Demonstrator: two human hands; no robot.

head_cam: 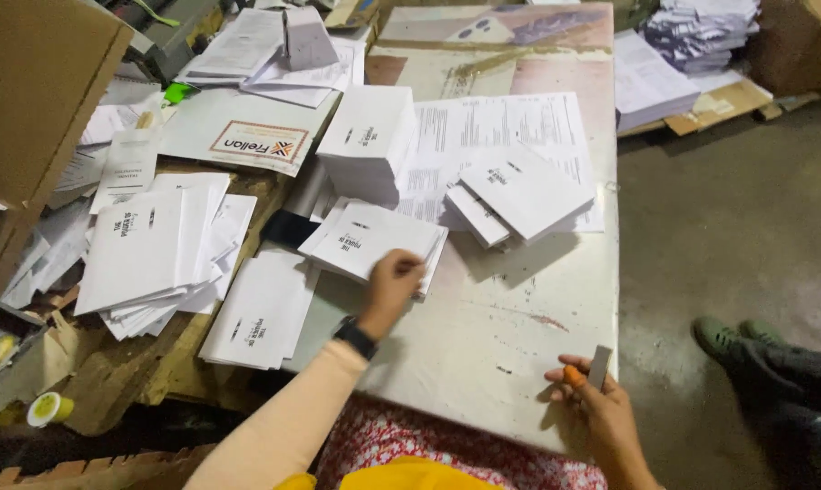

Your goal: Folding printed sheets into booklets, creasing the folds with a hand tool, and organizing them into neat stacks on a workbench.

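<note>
Left hand reaches forward from a peach sleeve, dark wristwatch on the wrist, palm down, knuckles up. Fingers curl closed over the near edge of a small fanned stack of white booklets; fingertips hidden under the hand, thumb side touching the top sheet. Stack lies on the pale worktable, directly ahead of the fingers.

Right hand rests at the near right table edge, wrist bent inward. Fingers pinch a small flat grey tool held upright; an orange rubber fingertip cover sits on one digit, just left of the tool.

Just left of the left wrist: another flat pile of white booklets, black print near its lower edge. Further left, a big messy heap of white booklets overhanging a wooden surface. Ahead of the left fingers, a tall neat block of white booklets, upright. Ahead and right, a tilted pile of booklets lying on large printed sheets. Far ahead-left, a grey rectangular package with a white label in orange and black. Brown cardboard box at far left. Yellow-and-white tape roll low left, well apart from both hands. Right of the table, on the grey floor, another person's green shoes.
</note>
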